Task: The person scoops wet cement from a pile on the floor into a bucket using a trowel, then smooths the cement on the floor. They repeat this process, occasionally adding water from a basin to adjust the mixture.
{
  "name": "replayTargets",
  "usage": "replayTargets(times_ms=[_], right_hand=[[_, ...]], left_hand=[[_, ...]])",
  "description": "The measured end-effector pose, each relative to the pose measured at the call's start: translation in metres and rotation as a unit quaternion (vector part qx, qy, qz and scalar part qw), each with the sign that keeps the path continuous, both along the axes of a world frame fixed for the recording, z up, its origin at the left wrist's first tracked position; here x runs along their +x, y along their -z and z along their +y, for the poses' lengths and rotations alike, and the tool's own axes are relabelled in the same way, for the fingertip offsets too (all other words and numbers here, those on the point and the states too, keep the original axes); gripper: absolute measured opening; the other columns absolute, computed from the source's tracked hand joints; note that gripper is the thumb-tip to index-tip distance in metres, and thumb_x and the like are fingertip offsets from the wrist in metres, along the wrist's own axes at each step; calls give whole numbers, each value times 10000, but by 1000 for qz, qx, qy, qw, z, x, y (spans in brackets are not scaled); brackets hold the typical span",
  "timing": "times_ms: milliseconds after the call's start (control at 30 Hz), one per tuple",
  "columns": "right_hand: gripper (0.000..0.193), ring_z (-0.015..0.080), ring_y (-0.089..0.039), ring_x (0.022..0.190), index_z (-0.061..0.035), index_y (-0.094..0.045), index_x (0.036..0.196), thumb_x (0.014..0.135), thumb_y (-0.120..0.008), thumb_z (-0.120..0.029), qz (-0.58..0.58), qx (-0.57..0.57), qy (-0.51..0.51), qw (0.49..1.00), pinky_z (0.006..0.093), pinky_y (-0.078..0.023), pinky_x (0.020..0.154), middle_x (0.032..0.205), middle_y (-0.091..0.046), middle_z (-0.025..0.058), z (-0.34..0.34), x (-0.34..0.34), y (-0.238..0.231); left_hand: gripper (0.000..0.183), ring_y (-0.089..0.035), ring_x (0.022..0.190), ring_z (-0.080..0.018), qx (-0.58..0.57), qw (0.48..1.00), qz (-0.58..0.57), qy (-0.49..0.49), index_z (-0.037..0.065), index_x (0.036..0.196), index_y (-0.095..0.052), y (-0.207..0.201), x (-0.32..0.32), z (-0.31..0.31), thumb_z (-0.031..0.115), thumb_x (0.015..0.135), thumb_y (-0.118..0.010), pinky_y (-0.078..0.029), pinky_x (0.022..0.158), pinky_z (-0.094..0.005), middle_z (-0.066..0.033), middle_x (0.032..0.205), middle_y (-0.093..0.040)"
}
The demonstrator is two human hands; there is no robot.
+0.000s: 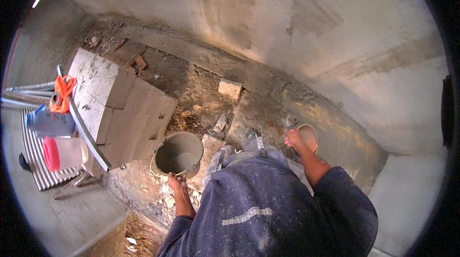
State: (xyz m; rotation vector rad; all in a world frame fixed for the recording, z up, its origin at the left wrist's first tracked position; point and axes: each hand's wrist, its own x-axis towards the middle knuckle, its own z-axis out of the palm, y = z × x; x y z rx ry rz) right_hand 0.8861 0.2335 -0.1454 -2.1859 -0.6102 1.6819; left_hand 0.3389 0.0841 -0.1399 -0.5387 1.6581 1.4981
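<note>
Presently, seen from the head camera, the person stood over a rough floor strip at the foot of a plastered wall (297, 27). The left hand (176, 182) sat at about 7 o'clock from frame centre, fingers closed around a thin handle, apparently of a trowel (188, 170), whose tip reached the near rim of the mortar bucket (178, 154). That bucket stood just left of centre, partly filled with grey mix, touching the base of a stack of pale concrete blocks (117, 108) at 9 o'clock.

The right hand (293, 138) was at roughly 4 o'clock, gripping the edge of a round, shallow pan (309, 137) held against the damp, darker band of the wall base (326, 127). How tightly the fingers closed on it could not be told.

Judgement: the step in hand looked like loading mortar from the bucket. A next move would call for dipping the tool into the mix and carrying a load across to the pan without spilling.

Further left, at 9 o'clock, lay a pink-lidded clear jar (64, 153), a blue bottle (48, 122) and an orange strap (62, 91) on a corrugated sheet (40, 161).
</note>
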Motion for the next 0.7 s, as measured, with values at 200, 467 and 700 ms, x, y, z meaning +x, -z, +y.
replayTargets(times_ms=[200,467,700], right_hand=[[226,151,-532,485,-57,-521,855,838,-533,-282,-43,83,-25,995,279,-432,404,655,-561,60,82,-35,-18],[228,133,-509,503,-57,-543,847,832,-538,-285,27,134,-119,983,268,-418,433,668,-552,46,76,-98,17],[200,104,-419,434,-88,-537,791,842,-529,-281,-71,141,-79,984,259,-354,398,605,-498,-4,58,-86,10]], left_hand=[[239,-478,822,-279,23,998,-60,-9,68,916,-468,21,-22,-42,252,763,-469,-454,727,-457,-108,983,-470],[242,-467,845,-277,2,996,-21,-84,52,897,-440,11,-16,-59,199,715,-500,-484,738,-477,-125,930,-448],[231,-485,851,-301,9,993,-30,-117,37,910,-426,23,-18,-64,125,708,-498,-519,661,-460,-141,912,-449]])
